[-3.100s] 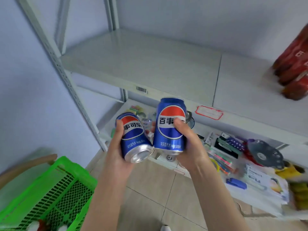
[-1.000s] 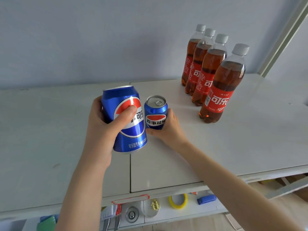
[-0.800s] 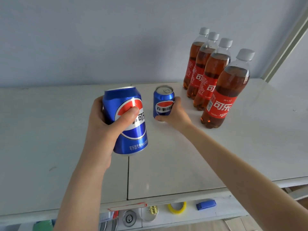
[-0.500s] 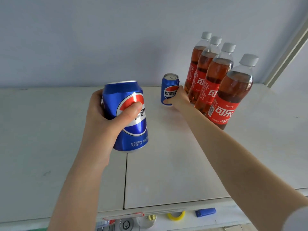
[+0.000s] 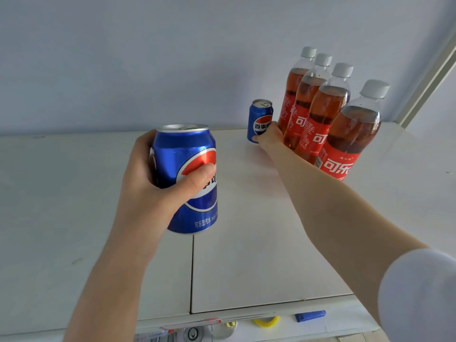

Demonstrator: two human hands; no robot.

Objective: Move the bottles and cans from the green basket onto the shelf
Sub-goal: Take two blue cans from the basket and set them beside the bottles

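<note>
Two blue cans: left hand grip clamped on near can above shelf; right hand grip wrapped round far can, upright beside cola bottles.

Left hand at frame centre-left, forearm rising from lower left, fingers and thumb wrapped tight around its load; right hand upper centre-right, arm fully outstretched from lower right corner, fingers curled gripping, white sleeve at shoulder.
</note>
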